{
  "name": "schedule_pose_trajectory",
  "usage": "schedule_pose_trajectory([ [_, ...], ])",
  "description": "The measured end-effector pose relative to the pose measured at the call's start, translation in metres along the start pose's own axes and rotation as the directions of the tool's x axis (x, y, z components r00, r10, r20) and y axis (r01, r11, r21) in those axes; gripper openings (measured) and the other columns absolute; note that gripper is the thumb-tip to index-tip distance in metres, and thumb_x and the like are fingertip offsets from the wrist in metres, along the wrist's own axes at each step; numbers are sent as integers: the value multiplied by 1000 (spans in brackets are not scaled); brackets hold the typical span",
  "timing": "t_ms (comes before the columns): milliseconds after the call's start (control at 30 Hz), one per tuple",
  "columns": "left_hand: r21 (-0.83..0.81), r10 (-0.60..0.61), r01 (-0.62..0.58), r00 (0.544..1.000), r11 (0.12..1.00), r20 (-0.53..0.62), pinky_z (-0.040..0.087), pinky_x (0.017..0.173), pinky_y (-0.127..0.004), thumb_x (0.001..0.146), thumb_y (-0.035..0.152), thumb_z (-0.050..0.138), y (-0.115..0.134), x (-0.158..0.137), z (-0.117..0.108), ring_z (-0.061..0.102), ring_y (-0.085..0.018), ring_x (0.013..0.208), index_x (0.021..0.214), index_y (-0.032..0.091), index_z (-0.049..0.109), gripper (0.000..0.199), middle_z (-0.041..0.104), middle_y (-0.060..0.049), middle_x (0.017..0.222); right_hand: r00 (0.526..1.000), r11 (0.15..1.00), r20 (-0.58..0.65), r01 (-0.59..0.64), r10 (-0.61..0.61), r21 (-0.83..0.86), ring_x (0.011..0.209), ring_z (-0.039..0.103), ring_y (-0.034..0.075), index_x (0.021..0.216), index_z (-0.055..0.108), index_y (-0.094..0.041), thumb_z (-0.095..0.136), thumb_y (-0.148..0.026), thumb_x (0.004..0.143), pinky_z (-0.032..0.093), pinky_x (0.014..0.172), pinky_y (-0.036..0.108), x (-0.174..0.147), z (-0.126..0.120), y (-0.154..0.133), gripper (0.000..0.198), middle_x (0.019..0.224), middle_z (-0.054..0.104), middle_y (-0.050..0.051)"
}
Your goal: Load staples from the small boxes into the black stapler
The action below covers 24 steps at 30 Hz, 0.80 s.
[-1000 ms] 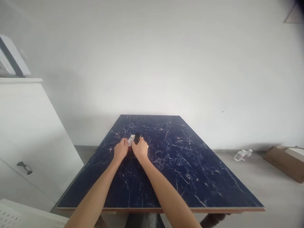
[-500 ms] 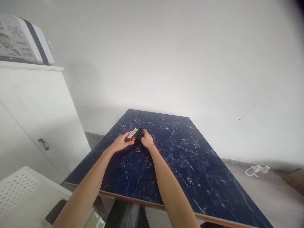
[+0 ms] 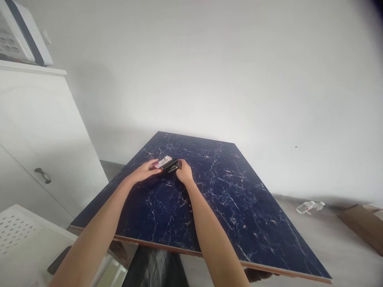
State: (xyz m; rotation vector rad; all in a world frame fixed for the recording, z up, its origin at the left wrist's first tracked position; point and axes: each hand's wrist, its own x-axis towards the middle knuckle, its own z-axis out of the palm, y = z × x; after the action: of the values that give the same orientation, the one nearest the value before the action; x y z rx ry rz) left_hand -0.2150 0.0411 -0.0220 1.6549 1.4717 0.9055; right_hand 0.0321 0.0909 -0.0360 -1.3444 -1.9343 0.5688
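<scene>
A small box (image 3: 163,162) with a white-and-red printed top, a black side and a touch of orange near one corner is held just over the dark blue table. My left hand (image 3: 144,172) grips its left end, thumb along the near side and fingers behind. At the opposite end, my right hand (image 3: 184,172) is closed, its fingers curled on a dark part at the box's right edge. Whether that part is a flap of the box or a separate piece, I cannot tell. The box is tilted, showing its black long side.
Dark blue marbled table (image 3: 221,199) with a wooden edge, against a white wall. White cabinet (image 3: 38,131) at left, a perforated white surface (image 3: 14,231) below it. On the floor at right lie clear plastic bottles (image 3: 309,207) and a cardboard box (image 3: 363,225).
The box has been turned so more of its black side shows, and its right end has come away from flat. The whole view has shifted slightly, bringing more of the cardboard box into sight.
</scene>
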Motion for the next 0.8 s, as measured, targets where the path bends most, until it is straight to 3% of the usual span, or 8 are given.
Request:
schedule_pose_trajectory([
  [133, -36, 3, -3, 1000, 999, 13, 45, 107, -41, 77, 58, 74, 0, 2, 2, 63, -30, 123, 156, 21, 34, 96, 63, -14, 138, 999, 1000, 15, 29, -29, -1, 117, 60, 25, 128, 60, -21, 50, -6, 71, 46, 102, 34, -3, -1, -3, 59, 125, 68, 6],
  [267, 8, 7, -7, 1000, 1000, 9, 48, 103, -39, 79, 58, 71, 2, 0, 0, 61, -30, 125, 156, 23, 34, 93, 60, -14, 142, 999, 999, -30, -31, 32, 19, 113, 63, 24, 124, 63, -20, 50, -10, 76, 47, 102, 34, -5, -4, -5, 50, 122, 68, 9],
  [467, 228, 50, -11, 985, 974, -167, 47, 102, -37, 91, 59, 52, 4, -1, 0, 61, -30, 122, 133, 24, 64, 56, 64, -9, 137, 986, 983, -68, -141, 150, 118, 93, 72, 17, 113, 66, -19, 44, -16, 87, 54, 87, 28, 0, -8, 9, 35, 111, 74, 6],
  [600, 317, 59, 17, 972, 948, -228, 47, 97, -37, 93, 60, 47, 5, -1, 4, 63, -31, 117, 128, 23, 68, 56, 68, -10, 130, 981, 975, -65, -172, 183, 143, 80, 73, 13, 111, 66, -19, 42, -15, 88, 55, 77, 23, -1, -10, 21, 35, 104, 75, 4],
  [700, 260, 54, 16, 964, 965, -259, 48, 91, -35, 91, 59, 52, 6, -1, 5, 66, -31, 110, 121, 21, 72, 53, 72, -11, 123, 982, 981, -85, -161, 170, 107, 86, 71, 14, 108, 67, -22, 42, -15, 89, 54, 82, 24, -3, -13, 23, 32, 104, 74, 3],
  [800, 144, 32, 15, 946, 990, -321, 48, 86, -35, 85, 54, 62, 6, -1, 8, 68, -32, 98, 101, 20, 77, 41, 76, -12, 105, 985, 991, -117, -123, 128, 43, 97, 67, 17, 110, 67, -22, 41, -11, 89, 51, 90, 27, -7, -15, 18, 35, 111, 70, 5],
])
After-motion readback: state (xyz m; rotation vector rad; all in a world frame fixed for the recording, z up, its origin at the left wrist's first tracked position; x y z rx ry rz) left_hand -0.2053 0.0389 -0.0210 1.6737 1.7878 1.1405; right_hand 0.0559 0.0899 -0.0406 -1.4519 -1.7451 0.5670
